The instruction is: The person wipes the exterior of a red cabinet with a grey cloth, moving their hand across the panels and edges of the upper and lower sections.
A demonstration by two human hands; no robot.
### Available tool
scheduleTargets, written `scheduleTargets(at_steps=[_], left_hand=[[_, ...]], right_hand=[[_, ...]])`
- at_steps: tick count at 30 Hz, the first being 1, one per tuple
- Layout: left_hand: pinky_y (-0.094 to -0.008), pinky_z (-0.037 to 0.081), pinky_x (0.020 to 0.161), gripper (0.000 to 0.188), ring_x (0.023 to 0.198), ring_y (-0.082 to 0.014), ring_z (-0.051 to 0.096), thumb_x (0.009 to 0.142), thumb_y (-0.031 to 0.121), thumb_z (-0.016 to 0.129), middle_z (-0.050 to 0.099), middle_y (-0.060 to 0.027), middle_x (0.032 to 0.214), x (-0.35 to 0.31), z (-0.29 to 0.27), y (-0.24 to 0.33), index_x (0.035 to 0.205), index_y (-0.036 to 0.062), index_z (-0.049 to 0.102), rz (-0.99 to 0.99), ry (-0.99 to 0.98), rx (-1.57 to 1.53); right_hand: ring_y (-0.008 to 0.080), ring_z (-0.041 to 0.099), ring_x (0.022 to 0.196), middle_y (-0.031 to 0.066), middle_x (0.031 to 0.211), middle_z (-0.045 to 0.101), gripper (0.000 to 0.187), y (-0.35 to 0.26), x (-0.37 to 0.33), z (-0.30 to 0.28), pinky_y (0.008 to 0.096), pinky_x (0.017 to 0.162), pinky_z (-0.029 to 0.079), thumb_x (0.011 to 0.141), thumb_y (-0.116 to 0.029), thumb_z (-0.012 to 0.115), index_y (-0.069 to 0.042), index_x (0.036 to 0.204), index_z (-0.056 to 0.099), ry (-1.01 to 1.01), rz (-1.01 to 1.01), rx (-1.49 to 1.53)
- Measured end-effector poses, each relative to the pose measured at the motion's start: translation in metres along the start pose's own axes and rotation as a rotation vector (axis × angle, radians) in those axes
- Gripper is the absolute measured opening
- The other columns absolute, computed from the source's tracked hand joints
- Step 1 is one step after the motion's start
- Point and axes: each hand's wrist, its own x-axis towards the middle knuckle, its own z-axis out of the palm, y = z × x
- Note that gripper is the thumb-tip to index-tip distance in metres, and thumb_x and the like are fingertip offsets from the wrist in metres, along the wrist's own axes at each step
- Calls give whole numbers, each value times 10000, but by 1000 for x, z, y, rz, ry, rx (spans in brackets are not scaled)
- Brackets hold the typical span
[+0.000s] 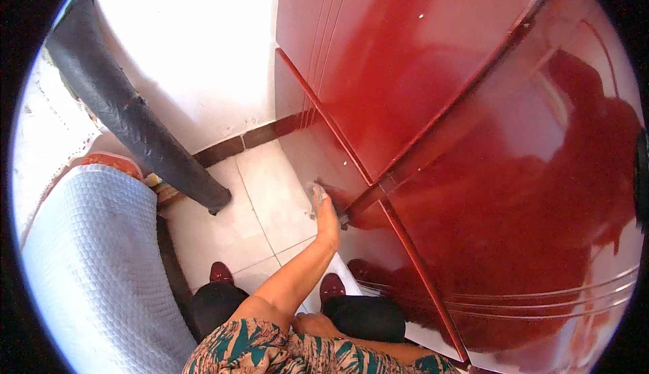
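Observation:
My left arm reaches forward, and my left hand (pixel 327 217) is against the lower part of a glossy dark red panelled cabinet (pixel 419 103). Its fingers point up along the surface. Something small and grey shows between palm and panel, too unclear to name. Close to my body, my right hand (pixel 316 324) rests low beside my left elbow and dark-clad knee (pixel 365 316). My left arm partly covers it, so its fingers are not clear. Raised red strips (pixel 422 279) divide the cabinet front, and its shine reflects my shape.
To the left stands a seat or bed with a light blue quilted cover (pixel 101 259). A long black wrapped roll (pixel 135 110) leans above the pale tiled floor (pixel 253 198). A white wall (pixel 203 49) with dark skirting is behind. My dark red shoes (pixel 221 272) are on the floor.

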Motion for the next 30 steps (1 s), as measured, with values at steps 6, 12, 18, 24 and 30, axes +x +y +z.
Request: scheduleTargets(at_steps=[6,12,18,24,30], left_hand=[[-322,78,1150,606,1408,-201,141,1007,369,338,195,-96,1530,-70,53,65,1466,2,192,304,-115,110],[-418,262,1103,584,1278,-273,420,973,459,405,471,-111,1374,-151,36,127,1356,18,405,77,-443,-180],[-445,348,1054,534,1205,-292,502,971,451,399,539,-110,1314,-203,-35,146,1319,53,474,-145,-411,-294],[-455,378,1035,491,1180,-298,524,958,395,464,558,-135,1281,-239,-41,120,1298,42,493,-284,-361,-297],[-429,445,976,440,1166,-286,537,931,274,559,551,-135,1275,-257,-52,90,1291,35,476,-326,-141,-42]], right_hand=[[377,622,940,198,1032,609,344,9,10,5,502,782,493,894,-280,484,-47,1146,504,-37,-23,41],[318,581,1075,215,1180,584,404,0,14,-14,441,895,468,891,-216,506,-41,1255,504,265,-58,346],[201,546,1113,118,1249,553,418,0,-3,-28,342,940,440,877,-104,616,-38,1265,476,276,-297,1329],[191,465,1210,54,1291,520,537,-13,-54,-42,387,1024,368,857,-212,676,-73,1320,444,253,-442,1791],[200,509,1158,64,1254,551,423,-6,-64,-38,372,1019,378,905,-226,621,-61,1276,501,557,-335,2062]])
